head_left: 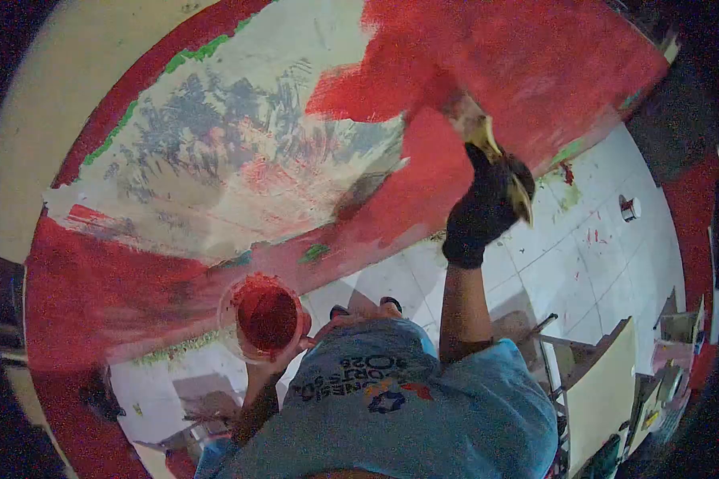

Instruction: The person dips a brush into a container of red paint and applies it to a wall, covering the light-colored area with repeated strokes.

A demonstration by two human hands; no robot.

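My right hand point(491, 203), in a dark glove, is closed round the handle of a wide paintbrush point(478, 120). The bristles touch or nearly touch the red painted part of the wall point(503, 56). Low on the left, my left hand point(273, 366) holds a clear round plastic tub point(229, 321) from below and the side. Red paint point(270, 318) lies inside it and smears its rim. Most of the left fingers are hidden behind the tub. Left of the brush, a pale wall patch point(295, 168) shows grey smudges and thin red strokes.
Green spots point(196, 56) mark the edge of the pale patch. Below the wall runs a white tiled floor point(407, 279) with red drips and a small can point(630, 209) at the right. Chairs or boards point(603, 367) stand at the lower right.
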